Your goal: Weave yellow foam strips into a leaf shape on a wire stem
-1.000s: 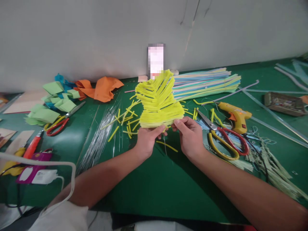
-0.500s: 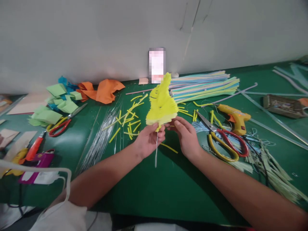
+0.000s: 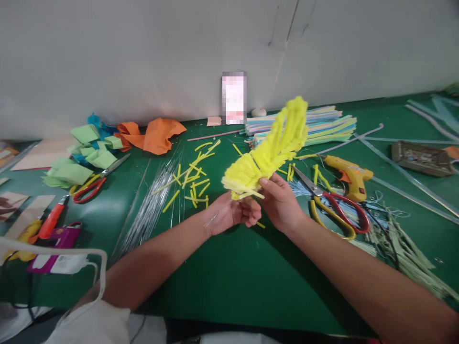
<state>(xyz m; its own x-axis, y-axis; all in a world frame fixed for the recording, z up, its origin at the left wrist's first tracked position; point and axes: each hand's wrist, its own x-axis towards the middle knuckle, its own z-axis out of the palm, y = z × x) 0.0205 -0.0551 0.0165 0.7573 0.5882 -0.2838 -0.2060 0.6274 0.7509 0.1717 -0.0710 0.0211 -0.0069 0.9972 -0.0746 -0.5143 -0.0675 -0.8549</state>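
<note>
A bright yellow fuzzy pipe-cleaner shape (image 3: 268, 153), made of bundled strands and wider at its lower end, is tilted up to the right over the middle of the table. My right hand (image 3: 281, 203) is closed on its lower right side, thumb on the near face. Under its lower end is my left hand (image 3: 236, 212), palm up with fingers curled; the thumb is mostly hidden behind the yellow strands. The thin wire stem (image 3: 218, 213) runs from the base across the left palm towards the wrist.
Cut yellow pipe-cleaner pieces (image 3: 195, 184) and thin wires (image 3: 152, 210) lie to the left. Scissors (image 3: 333, 205), a yellow glue gun (image 3: 349, 174) and pastel pipe cleaners (image 3: 322, 126) are right. A phone (image 3: 234, 98) leans on the wall. Another person's hand (image 3: 9, 205) shows far left.
The yellow pipe-cleaner shape has tipped over to the right and turned, its stem now pointing to my left wrist. My left hand has rolled palm up; my right hand has gripped the shape's side.
</note>
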